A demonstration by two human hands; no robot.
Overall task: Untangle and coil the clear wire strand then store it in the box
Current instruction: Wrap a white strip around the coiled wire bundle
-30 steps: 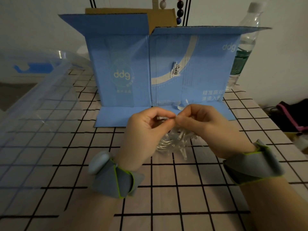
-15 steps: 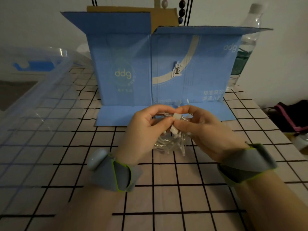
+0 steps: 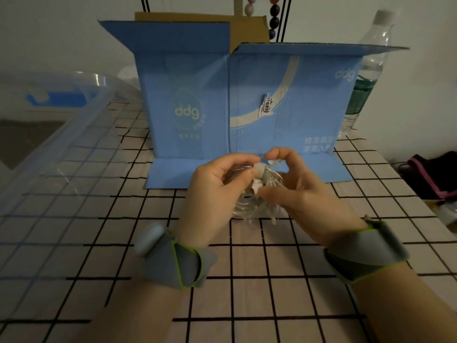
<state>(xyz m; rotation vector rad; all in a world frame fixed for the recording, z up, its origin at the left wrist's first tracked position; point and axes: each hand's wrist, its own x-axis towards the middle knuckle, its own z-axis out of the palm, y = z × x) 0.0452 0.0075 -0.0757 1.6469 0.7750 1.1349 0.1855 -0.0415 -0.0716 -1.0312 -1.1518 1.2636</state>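
Observation:
A bundle of clear wire strand (image 3: 247, 206) with small white plastic pieces hangs between my hands above the checked tablecloth. My left hand (image 3: 217, 186) pinches the loops and a white piece at the top of the bundle. My right hand (image 3: 301, 194) grips the same bundle from the right, thumb under it and forefinger arched over it. The coiled loops sag below the fingers. Behind the hands stands the blue cardboard box (image 3: 197, 100), its flaps open.
A clear plastic tub (image 3: 61, 144) lies at the left on the table. A plastic water bottle (image 3: 366, 78) stands at the back right beside the box. Dark cloth (image 3: 435, 174) lies past the table's right edge. Bead strings hang behind the box.
Both hands have lifted slightly and turned the bundle. White plastic pieces now show between the fingertips, and my right forefinger has arched up over the bundle.

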